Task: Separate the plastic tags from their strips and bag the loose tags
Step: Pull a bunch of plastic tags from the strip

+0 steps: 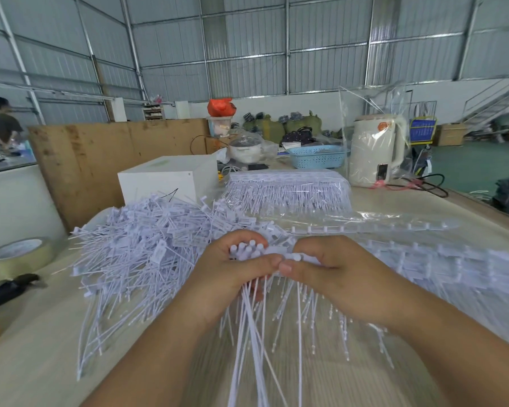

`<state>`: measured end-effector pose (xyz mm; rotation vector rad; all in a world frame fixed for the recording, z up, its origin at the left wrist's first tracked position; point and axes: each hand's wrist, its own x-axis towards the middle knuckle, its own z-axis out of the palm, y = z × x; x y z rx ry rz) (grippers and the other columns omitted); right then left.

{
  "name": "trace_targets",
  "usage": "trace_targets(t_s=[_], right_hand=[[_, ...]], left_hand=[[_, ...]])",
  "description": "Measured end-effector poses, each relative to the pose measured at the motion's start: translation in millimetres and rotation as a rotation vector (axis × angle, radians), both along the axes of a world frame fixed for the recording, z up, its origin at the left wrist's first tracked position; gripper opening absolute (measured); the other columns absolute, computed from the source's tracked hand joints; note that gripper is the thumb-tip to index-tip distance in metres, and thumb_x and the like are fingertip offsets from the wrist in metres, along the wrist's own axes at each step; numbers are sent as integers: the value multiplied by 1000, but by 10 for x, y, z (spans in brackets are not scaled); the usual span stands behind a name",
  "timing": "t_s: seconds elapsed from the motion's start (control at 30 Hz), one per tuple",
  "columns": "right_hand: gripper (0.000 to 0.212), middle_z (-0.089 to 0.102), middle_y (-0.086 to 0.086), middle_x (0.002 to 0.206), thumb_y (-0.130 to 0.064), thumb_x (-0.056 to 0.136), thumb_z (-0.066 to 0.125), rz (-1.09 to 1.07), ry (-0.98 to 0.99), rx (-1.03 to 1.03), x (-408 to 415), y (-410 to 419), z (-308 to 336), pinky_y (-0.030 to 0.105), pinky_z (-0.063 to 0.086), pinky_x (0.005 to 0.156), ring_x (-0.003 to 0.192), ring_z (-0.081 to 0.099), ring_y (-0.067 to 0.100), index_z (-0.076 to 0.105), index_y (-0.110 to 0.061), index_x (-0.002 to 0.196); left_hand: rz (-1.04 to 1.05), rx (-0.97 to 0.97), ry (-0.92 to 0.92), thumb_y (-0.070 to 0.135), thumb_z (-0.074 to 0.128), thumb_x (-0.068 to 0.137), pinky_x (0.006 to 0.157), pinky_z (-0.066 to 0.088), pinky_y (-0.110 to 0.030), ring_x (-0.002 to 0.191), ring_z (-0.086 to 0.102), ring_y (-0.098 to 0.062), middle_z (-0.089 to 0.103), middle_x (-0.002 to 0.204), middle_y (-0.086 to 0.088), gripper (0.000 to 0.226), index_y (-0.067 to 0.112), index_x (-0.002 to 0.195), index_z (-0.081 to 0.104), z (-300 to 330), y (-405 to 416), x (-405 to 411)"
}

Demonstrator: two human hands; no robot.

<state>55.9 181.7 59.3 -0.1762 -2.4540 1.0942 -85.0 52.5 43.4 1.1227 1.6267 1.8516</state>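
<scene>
My left hand [231, 271] is closed around a bunch of loose white plastic tags [247, 251], heads up, long tails hanging toward me. My right hand [329, 265] pinches a strip of tags [303, 258] right beside it, thumbs nearly touching. More strips [423, 259] lie to the right on clear plastic. A big heap of loose tags [147, 239] lies on the table to the left. A clear bag full of strips [288, 192] lies behind.
A tape roll [15, 257] and a black tool [6, 292] lie at the left edge. Behind the heap stands a white box [165, 177], then a blue basket [318, 157] and a kettle in a plastic bag [376, 151]. A person stands far left.
</scene>
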Motion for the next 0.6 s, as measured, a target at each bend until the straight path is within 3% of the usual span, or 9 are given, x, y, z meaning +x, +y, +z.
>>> trace_targets(t_s=[0.2,0.3,0.37,0.5,0.6], right_hand=[[56,35,-2,54,-50,85,58,20,95,-49,-5,-44,33,24,26,44,48,33,9,51,5,78],[35,57,-1,61,-51,88,58,-93,140,37,-68,-115,-24,32,40,53,52,48,10,64,-17,81],[26,55,-11,58,-44,91,57,-202,182,120,-116,-166,-81,27,37,50,49,47,6,56,-26,72],[30,47,-8,56,-40,94,55,-317,302,201,-199,-275,-190,33,39,53,55,48,10,50,-21,71],[31,50,-12,55,-34,96,55,-385,405,143,-234,-378,-170,22,36,47,53,47,7,49,-19,69]], left_hand=[[-30,37,-98,16,83,58,45,47,-25,54,59,-14,62,66,-3,21,16,73,68,49,-3,73],[57,142,-179,12,75,61,40,44,-24,46,54,-16,58,63,-6,20,8,76,62,92,27,134],[145,191,-180,0,72,70,39,43,-24,45,53,-16,56,60,-7,14,7,76,61,112,38,155],[258,249,-179,-5,68,77,40,42,-23,46,51,-15,55,59,-8,17,11,73,63,155,42,213],[285,267,-284,0,68,78,40,43,-22,43,50,-12,57,58,-7,15,13,73,64,143,71,240]])
